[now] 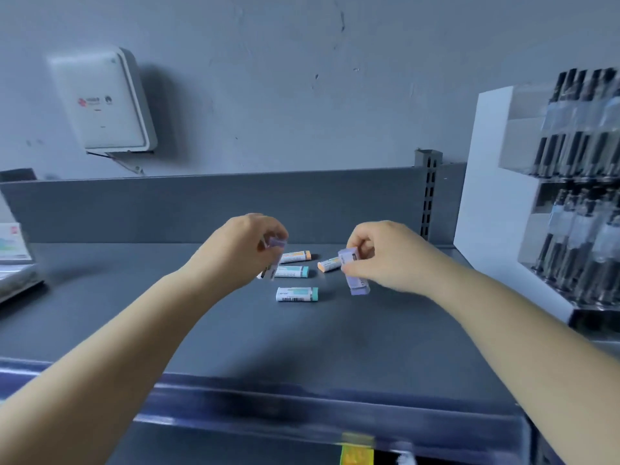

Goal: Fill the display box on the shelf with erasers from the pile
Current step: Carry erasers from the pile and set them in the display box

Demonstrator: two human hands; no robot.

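Hands (241,250) (382,260) grip erasers (352,273) (purple).

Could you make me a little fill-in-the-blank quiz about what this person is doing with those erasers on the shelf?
1. Each hand, left hand and right hand, holds an eraser with a ____ end.
2. The number of erasers lying loose on the shelf is ____.
3. The loose eraser nearest the camera has a ____ end.
4. The rack of black pens stands on the person's ____ side.

Missing words: purple; four; teal; right

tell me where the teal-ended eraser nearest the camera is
In the head view, the teal-ended eraser lies flat on the grey shelf, centre, between the left hand and right hand.
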